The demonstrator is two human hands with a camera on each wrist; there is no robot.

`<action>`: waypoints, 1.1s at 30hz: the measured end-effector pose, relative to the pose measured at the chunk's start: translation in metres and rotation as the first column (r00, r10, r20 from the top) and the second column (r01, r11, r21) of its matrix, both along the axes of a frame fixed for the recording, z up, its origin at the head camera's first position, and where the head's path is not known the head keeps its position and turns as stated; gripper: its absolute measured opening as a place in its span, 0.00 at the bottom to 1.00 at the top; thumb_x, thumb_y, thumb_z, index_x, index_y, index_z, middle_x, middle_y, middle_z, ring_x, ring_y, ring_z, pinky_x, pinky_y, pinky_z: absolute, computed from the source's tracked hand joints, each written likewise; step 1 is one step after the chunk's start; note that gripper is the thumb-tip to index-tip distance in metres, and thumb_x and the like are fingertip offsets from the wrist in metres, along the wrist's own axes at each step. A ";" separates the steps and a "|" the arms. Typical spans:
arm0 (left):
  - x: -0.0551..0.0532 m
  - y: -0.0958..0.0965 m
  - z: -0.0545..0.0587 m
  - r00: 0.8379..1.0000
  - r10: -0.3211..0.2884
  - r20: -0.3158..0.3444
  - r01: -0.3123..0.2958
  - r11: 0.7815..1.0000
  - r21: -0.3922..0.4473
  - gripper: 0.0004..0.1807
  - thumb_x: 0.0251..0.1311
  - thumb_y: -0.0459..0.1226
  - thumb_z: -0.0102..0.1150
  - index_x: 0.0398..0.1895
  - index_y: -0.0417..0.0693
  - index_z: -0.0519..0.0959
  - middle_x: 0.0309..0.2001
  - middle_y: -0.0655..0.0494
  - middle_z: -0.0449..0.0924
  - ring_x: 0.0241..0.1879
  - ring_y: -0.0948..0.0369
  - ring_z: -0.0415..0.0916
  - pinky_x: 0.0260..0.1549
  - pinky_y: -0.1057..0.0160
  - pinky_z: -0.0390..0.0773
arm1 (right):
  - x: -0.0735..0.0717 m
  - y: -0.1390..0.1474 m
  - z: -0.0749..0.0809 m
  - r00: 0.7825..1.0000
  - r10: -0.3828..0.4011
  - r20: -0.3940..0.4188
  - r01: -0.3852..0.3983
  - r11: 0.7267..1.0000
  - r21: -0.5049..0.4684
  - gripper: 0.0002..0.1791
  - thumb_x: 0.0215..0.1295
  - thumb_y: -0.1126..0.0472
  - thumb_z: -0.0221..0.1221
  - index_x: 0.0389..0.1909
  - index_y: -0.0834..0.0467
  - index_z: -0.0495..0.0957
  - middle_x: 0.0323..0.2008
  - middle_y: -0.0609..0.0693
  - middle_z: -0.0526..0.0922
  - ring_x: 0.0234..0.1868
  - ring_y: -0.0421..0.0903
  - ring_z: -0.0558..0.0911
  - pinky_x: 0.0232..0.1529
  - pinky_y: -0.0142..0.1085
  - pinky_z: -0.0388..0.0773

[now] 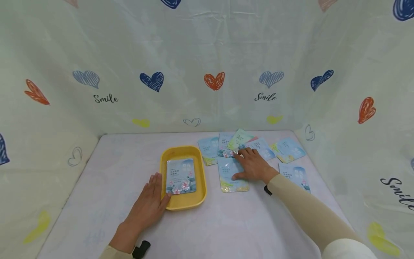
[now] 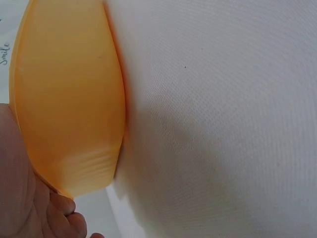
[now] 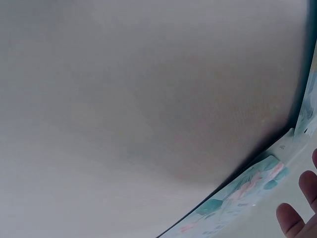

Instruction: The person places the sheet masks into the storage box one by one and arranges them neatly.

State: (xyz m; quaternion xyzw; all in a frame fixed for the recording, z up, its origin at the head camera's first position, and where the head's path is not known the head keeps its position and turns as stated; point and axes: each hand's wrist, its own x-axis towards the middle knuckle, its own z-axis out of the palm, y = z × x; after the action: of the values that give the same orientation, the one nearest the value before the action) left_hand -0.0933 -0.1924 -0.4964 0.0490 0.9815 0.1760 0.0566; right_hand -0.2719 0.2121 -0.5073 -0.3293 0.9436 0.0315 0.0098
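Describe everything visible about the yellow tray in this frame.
The yellow tray is a shallow, rounded-rectangle dish, plastic by its look, lying flat on the white table left of the scattered packets. One light-blue packet with pink flowers lies flat inside. The left hand rests against its near left rim, fingers straight.

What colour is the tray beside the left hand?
Yellow; the tray shows best in the head view, with the left hand against its rim.

Smooth matt plastic tray (image 1: 199, 197), glossy foil sachets (image 1: 231, 176), woven cloth tabletop (image 1: 226, 230).
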 end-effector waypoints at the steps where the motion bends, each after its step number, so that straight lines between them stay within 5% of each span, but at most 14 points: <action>1: 0.000 0.000 0.000 1.000 0.001 0.002 -0.001 1.000 0.002 0.47 0.82 0.54 0.45 0.84 0.31 0.40 0.85 0.33 0.43 0.84 0.39 0.40 0.81 0.38 0.51 | -0.001 -0.001 0.000 1.000 -0.005 0.013 0.005 1.000 0.005 0.57 0.58 0.17 0.59 0.78 0.54 0.69 0.69 0.57 0.72 0.67 0.59 0.71 0.69 0.58 0.69; 21: -0.001 -0.002 -0.007 0.999 -0.019 -0.050 0.019 1.000 0.017 0.46 0.82 0.53 0.44 0.83 0.29 0.42 0.84 0.33 0.44 0.84 0.39 0.44 0.81 0.39 0.53 | -0.008 -0.005 -0.004 1.000 -0.018 0.020 0.017 1.000 0.010 0.57 0.50 0.17 0.65 0.66 0.59 0.73 0.65 0.57 0.72 0.63 0.58 0.70 0.66 0.54 0.70; 29: -0.002 -0.002 -0.008 0.999 -0.016 -0.041 0.017 1.000 0.018 0.46 0.82 0.53 0.45 0.84 0.30 0.41 0.85 0.35 0.43 0.84 0.40 0.43 0.81 0.40 0.52 | -0.006 -0.008 0.009 0.999 -0.033 -0.007 0.033 0.998 -0.045 0.52 0.49 0.22 0.71 0.59 0.59 0.71 0.57 0.57 0.76 0.60 0.58 0.73 0.62 0.53 0.71; 33: -0.002 -0.002 -0.007 0.999 -0.018 -0.042 0.019 1.000 0.020 0.46 0.82 0.53 0.45 0.84 0.29 0.41 0.85 0.35 0.43 0.84 0.40 0.43 0.81 0.40 0.52 | -0.007 -0.010 0.018 0.996 -0.079 0.029 0.081 0.991 -0.103 0.47 0.53 0.30 0.75 0.59 0.59 0.69 0.50 0.55 0.78 0.47 0.53 0.77 0.53 0.48 0.77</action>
State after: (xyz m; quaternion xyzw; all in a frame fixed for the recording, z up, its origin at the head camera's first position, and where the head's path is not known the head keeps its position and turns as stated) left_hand -0.0950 -0.1948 -0.5035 0.0624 0.9801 0.1846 0.0370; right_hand -0.2791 0.2018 -0.4889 -0.2916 0.9563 -0.0225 0.0056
